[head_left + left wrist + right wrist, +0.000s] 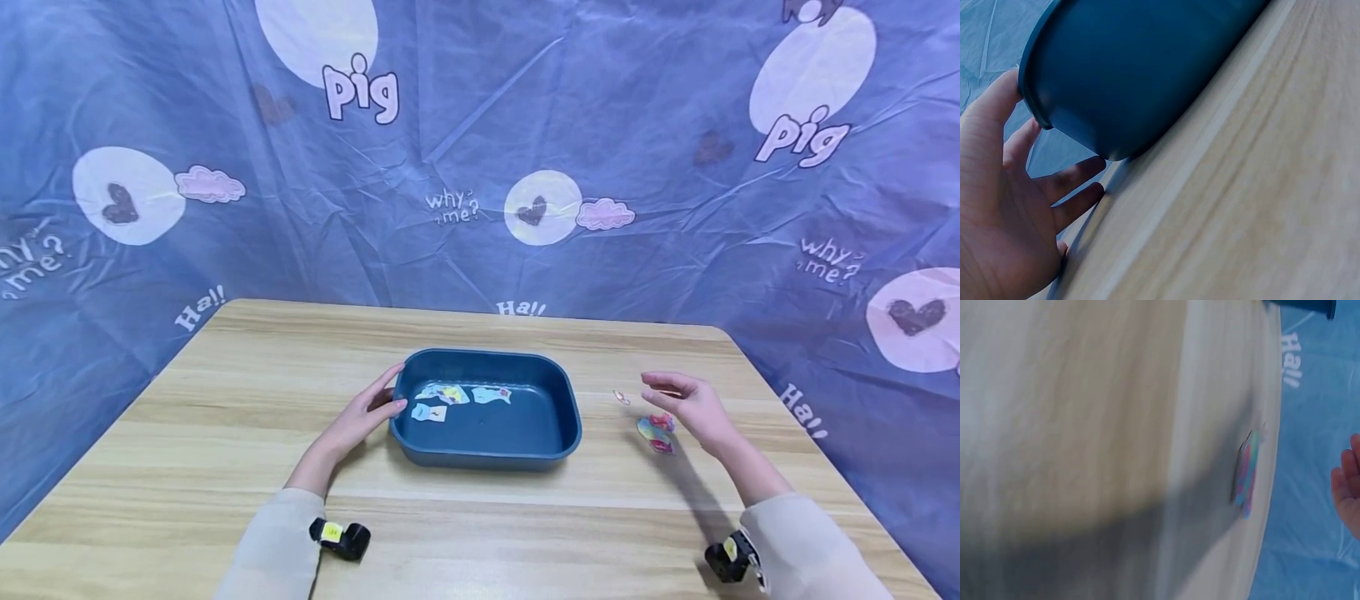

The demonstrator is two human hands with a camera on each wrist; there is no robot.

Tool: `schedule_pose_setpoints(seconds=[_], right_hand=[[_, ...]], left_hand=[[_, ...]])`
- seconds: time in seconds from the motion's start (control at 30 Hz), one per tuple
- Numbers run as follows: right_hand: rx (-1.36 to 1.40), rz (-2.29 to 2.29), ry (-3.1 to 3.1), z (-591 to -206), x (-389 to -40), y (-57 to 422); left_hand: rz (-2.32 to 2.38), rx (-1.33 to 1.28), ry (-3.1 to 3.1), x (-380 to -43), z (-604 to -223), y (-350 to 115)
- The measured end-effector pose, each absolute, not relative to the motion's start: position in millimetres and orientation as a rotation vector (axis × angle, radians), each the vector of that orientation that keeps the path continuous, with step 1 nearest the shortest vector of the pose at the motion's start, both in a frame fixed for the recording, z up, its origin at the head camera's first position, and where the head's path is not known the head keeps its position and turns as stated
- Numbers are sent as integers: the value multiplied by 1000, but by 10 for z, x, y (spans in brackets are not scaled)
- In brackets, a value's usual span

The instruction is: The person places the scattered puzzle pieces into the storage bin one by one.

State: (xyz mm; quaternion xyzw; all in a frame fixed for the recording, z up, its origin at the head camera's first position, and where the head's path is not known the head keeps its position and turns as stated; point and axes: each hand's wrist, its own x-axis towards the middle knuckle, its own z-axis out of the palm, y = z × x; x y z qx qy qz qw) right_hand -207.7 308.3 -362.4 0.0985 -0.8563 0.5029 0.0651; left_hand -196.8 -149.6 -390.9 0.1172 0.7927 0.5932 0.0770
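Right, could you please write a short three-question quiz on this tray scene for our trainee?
1. Fill in: the person's ____ grip touches the blue tray.
2. True or false: the right grip is apart from the tray.
3. In the head view, where on the table do the colourful cutouts lie?
A) left of the tray
B) right of the tray
C) behind the tray

Key: 1. left; 2. true; 3. B

Dark-blue basin, multicoloured cutouts, pale wood-grained tabletop

There is one tub, two hands, one table and at least five cutouts.
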Motion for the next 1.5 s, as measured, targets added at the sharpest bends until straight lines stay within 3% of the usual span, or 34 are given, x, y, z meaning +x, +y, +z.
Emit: schedule_pose_setpoints(seconds=[0.4,0.87,1.5], right_hand=[[165,1444,-2562,-4279,-2416,3762],[147,1325,-2737,-3816,-2029,3507],[82,1229,-2904,-3967,-2051,3612]], left_hand=[[1803,357,2351,-2060,-4044,-1537],[1814,363,2387,-2140,-4190,-1556],[1779,356,2373,-1973,-3903,-1502]])
